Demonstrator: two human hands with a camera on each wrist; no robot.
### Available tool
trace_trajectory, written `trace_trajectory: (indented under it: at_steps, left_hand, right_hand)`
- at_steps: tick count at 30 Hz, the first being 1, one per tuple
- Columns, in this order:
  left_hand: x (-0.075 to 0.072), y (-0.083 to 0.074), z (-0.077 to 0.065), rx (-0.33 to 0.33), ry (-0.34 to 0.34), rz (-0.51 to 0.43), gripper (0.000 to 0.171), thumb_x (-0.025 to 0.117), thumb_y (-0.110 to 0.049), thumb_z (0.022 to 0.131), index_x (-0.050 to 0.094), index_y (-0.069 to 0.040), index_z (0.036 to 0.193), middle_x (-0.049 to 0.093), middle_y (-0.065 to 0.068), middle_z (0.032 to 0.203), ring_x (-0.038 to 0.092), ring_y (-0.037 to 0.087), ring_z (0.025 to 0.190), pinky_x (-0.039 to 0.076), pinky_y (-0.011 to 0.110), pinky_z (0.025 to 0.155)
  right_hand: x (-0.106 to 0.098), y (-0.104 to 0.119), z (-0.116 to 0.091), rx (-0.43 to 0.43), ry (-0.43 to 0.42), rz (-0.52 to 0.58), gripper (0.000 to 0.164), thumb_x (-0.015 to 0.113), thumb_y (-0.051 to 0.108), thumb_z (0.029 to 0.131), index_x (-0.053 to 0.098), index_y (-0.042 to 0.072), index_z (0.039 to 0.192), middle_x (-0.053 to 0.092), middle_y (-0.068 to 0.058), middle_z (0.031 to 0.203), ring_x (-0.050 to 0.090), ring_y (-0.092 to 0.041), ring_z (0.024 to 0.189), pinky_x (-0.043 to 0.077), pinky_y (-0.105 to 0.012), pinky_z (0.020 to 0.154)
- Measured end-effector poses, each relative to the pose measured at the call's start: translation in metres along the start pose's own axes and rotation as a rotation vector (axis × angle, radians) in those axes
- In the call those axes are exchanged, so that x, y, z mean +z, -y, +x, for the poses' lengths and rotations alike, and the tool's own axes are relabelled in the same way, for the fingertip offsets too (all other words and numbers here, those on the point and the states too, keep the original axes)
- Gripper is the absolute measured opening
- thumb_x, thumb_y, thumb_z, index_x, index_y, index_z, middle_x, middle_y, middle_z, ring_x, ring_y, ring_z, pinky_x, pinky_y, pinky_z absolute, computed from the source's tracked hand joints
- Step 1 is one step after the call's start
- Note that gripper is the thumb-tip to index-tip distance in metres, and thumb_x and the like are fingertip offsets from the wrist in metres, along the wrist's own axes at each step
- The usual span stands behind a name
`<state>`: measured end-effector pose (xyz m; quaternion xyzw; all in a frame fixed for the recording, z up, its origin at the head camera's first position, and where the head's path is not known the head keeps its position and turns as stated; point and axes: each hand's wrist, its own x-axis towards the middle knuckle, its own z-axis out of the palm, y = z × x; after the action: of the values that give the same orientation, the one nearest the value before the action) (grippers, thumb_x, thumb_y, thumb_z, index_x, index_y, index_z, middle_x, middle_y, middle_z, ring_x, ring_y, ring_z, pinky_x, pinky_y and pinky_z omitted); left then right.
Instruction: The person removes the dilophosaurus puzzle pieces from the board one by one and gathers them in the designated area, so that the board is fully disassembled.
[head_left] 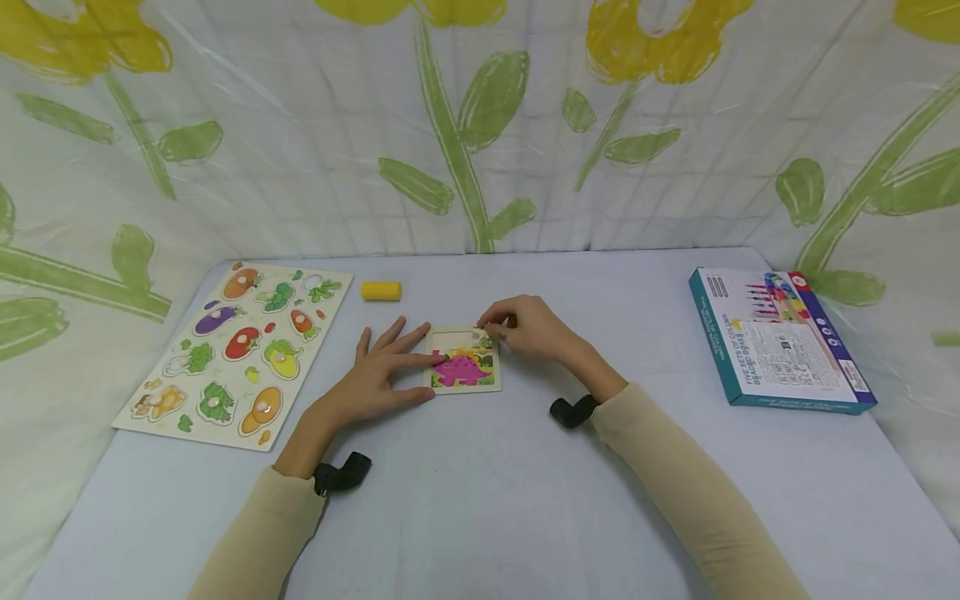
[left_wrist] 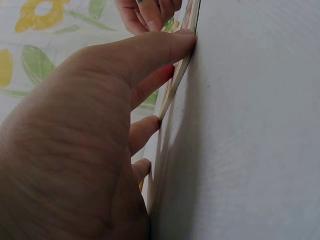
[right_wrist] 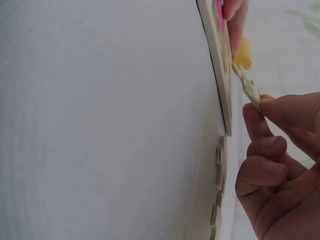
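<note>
The right hand (head_left: 534, 327) pinches a small piece (right_wrist: 249, 90) between thumb and forefinger at the frame's upper right corner, its far end tipped toward the rim. The left hand (head_left: 375, 379) is spread, thumb at the near left corner and forefinger reaching over the pink dinosaur (head_left: 459, 372). The frame (head_left: 471, 390) lies flat on the table (head_left: 465, 500), between the hands, with pale bare wood in its upper part. Held at that slant, the piece could catch on a neighbour or the rim and ride up, and a hard push could slide the frame if the left hand's touch is light. The right knuckles could also knock the loose pieces (right_wrist: 220, 167) lying just beside the frame. The yellow block (head_left: 381, 291) might roll if nudged; the vegetable board (head_left: 236, 375) and box (head_left: 780, 342) sit too far out to interfere.
</note>
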<state>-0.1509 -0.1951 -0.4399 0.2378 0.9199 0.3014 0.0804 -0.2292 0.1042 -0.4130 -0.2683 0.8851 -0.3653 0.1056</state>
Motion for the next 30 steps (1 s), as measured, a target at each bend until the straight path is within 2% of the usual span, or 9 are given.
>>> trace_trajectory:
  at_steps: [7,13,21,30]
  left_hand:
    - [0.0,0.0,0.0,0.0,-0.001,-0.004,0.051,0.077,-0.046,0.093,0.068,-0.035,0.142,0.03,-0.001,0.177,0.003,0.038,0.169,-0.015,0.075,0.125]
    - [0.0,-0.001,0.0,-0.005,-0.004,-0.003,0.051,0.077,-0.046,0.092,0.069,-0.035,0.142,0.031,-0.001,0.176,0.003,0.038,0.169,-0.015,0.075,0.125]
    - [0.0,0.0,0.0,-0.004,-0.003,-0.003,0.052,0.077,-0.046,0.092,0.069,-0.035,0.142,0.031,-0.001,0.176,0.003,0.038,0.169,-0.015,0.075,0.125]
    - [0.0,0.0,0.0,-0.002,-0.001,0.0,0.051,0.077,-0.046,0.093,0.069,-0.034,0.142,0.031,0.0,0.176,0.004,0.038,0.169,-0.014,0.075,0.126]
  right_hand:
    - [-0.005,-0.009,-0.006,0.015,-0.011,0.047,0.018,0.066,0.016,0.105,0.081,0.015,0.114,0.081,-0.003,0.104,0.06,-0.014,0.07,0.05,-0.028,0.064]
    - [-0.014,-0.021,-0.012,0.024,-0.039,0.03,0.016,0.068,0.018,0.104,0.082,0.018,0.111,0.081,-0.001,0.107,0.061,-0.016,0.079,0.051,-0.03,0.07]
    - [-0.029,-0.037,-0.024,0.06,-0.034,0.039,0.016,0.069,0.017,0.103,0.082,0.017,0.112,0.081,-0.003,0.1,0.06,-0.015,0.073,0.049,-0.027,0.064]
    - [-0.046,-0.048,-0.041,0.088,-0.056,0.007,0.016,0.069,0.016,0.103,0.083,0.018,0.109,0.081,-0.004,0.109,0.061,-0.018,0.084,0.05,-0.028,0.073]
